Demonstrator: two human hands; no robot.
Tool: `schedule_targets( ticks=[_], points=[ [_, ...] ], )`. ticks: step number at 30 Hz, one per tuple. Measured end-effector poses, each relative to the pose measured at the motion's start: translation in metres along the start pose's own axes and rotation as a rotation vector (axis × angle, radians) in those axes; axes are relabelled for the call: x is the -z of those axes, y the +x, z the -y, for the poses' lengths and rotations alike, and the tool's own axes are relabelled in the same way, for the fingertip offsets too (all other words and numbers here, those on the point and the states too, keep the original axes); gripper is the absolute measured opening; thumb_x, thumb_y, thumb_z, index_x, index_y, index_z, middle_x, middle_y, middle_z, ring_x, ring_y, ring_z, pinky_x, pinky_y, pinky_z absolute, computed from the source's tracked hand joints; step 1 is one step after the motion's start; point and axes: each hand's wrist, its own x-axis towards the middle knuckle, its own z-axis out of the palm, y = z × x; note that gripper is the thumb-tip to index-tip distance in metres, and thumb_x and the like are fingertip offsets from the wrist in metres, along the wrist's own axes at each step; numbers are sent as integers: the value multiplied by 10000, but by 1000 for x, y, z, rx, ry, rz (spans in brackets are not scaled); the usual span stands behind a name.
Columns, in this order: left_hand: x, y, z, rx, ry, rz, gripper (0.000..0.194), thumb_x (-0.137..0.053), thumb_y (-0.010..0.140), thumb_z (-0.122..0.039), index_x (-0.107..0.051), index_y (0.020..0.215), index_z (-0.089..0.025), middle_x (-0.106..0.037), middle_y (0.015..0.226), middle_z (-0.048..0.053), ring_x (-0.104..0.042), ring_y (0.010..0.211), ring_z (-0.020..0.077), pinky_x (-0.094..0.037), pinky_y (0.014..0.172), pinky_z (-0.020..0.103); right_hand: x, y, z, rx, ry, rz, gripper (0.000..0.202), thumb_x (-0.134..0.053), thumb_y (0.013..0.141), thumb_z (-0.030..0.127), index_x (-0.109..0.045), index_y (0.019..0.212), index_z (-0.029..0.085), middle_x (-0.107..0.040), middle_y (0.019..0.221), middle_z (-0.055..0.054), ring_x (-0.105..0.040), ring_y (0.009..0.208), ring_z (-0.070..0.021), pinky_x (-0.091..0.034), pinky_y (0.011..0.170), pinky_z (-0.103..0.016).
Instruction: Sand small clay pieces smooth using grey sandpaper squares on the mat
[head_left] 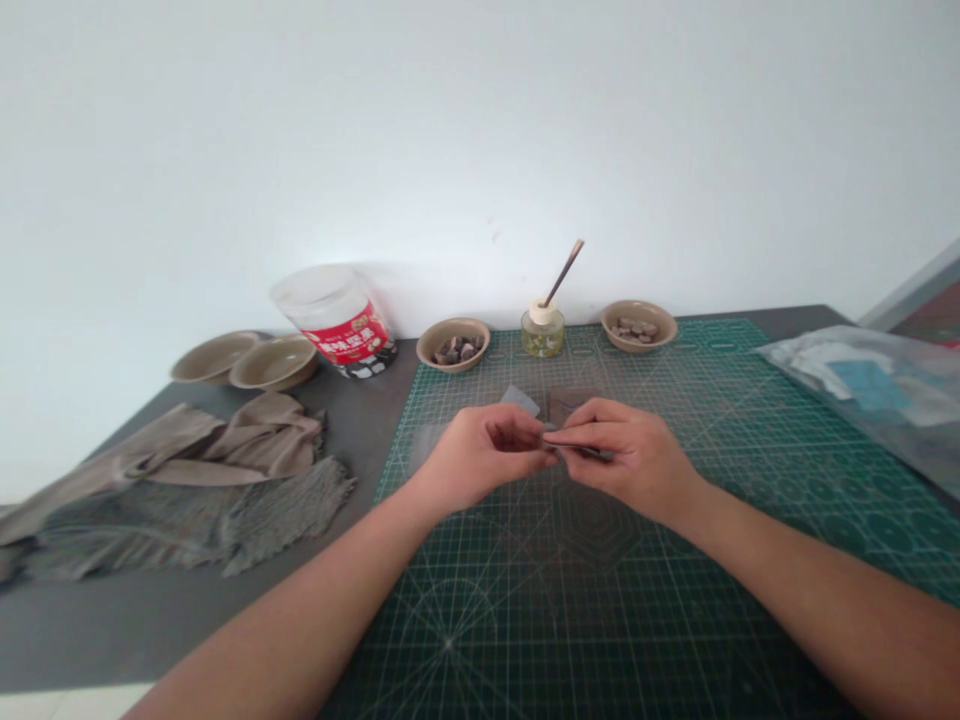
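Observation:
Both hands meet above the green cutting mat [517,600]. My right hand [630,455] is closed, its thumb and fingers pinching a thin, flat greyish piece [581,447] seen nearly edge-on. My left hand [487,455] is closed too, with thumb and fingertips brought up against the tip of that piece. Whatever lies between the left fingertips is too small and hidden to name. Just behind the hands, a light grey square sheet [520,401] and a brownish flat sheet [571,400] lie on the mat.
At the back stand a bowl of dark stone-like chunks [454,346], a glass bottle with a brush-like stick [543,331] and a bowl of brownish pieces [639,327]. Leftward are a red-labelled tub [341,325], two bowls [275,363] and crumpled cloths [255,440]. A plastic bag [870,390] lies right.

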Motion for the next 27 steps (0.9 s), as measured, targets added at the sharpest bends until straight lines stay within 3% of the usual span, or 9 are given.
schedule_targets(
  ticks=[12,23,27],
  points=[
    [-1,-2,-8,10,17,23,206,-852,712,-243,-727,826,-126,-691,694,2,-583,601,83,-443,560,193,-1,-1,1,-8,26,-38,280,-709,851,136,-785,1097,245,-728,923,-20,-678,776,-122,-538,683,-232],
    [1,-3,-4,-51,59,49,175,-823,747,-228,-746,875,-138,-740,806,45,-650,706,125,-505,652,235,-1,-1,3,-15,77,-15,240,-720,844,135,-797,1052,225,-723,886,-17,-669,737,-110,-531,657,-218],
    [1,-4,-4,-89,128,4,155,-818,740,-218,-732,839,-135,-723,761,34,-644,673,121,-499,624,228,0,0,5,-17,58,-44,256,-714,843,127,-792,1067,223,-729,892,-21,-674,741,-114,-528,656,-219]
  ],
)
